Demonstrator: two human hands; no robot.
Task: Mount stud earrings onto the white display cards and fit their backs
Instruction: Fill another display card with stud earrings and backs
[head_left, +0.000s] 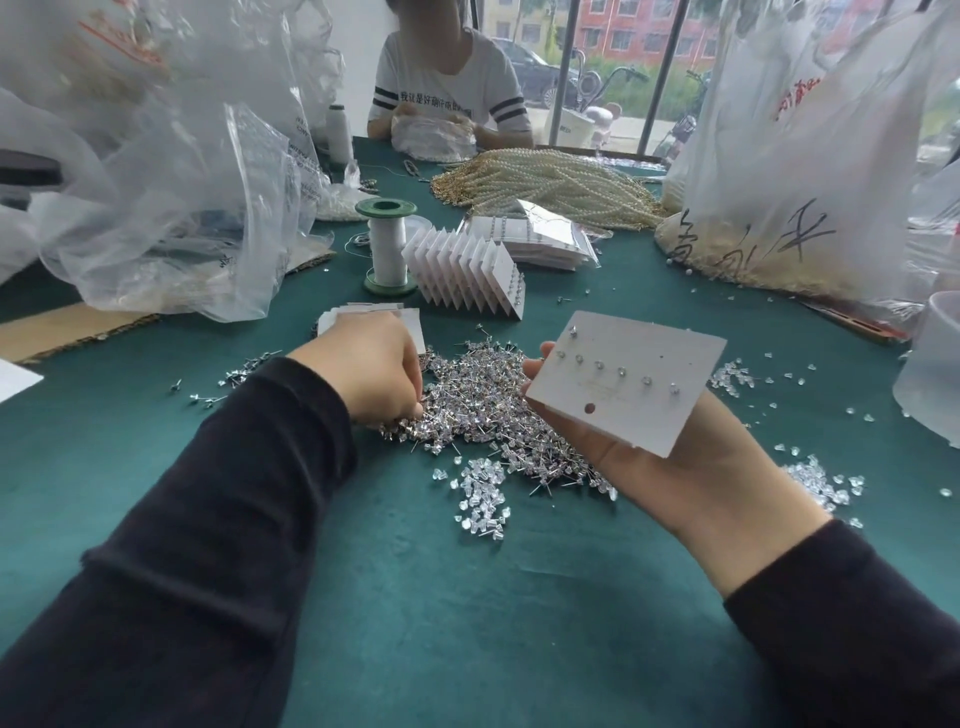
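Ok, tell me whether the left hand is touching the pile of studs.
Touching. The head view shows the left hand with its curled fingertips dug into the left edge of the pile of studs.

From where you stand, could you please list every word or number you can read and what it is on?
"我就是好" on the T-shirt of the person opposite; the rest of that line is blurred.
Black handwritten characters on the right plastic bag: not legible.
Red print on the left plastic bag: blurred.
Faint print on the display card in the right hand: unreadable.
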